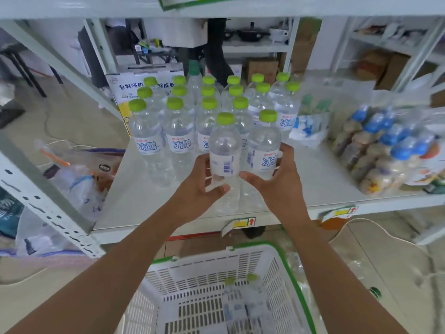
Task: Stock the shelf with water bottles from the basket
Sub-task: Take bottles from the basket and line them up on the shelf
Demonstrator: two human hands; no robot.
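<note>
Head view. The left hand (pixel 204 186) wraps its fingers around one water bottle (pixel 225 150). The right hand (pixel 283 182) wraps around a second bottle (pixel 263 145) just beside it.

Both bottles stand upright, green caps up and long axis vertical, over the front of the shelf (pixel 149 203) and ahead of the stocked rows (pixel 180 112). Whether their bases touch the shelf board cannot be told.

Step in hand, by judgement: placing this pair. The next move calls for sliding both back against the rows, letting go, then reaching down to the basket (pixel 277 273), where further bottles (pixel 240 307) show, blurred.
</note>
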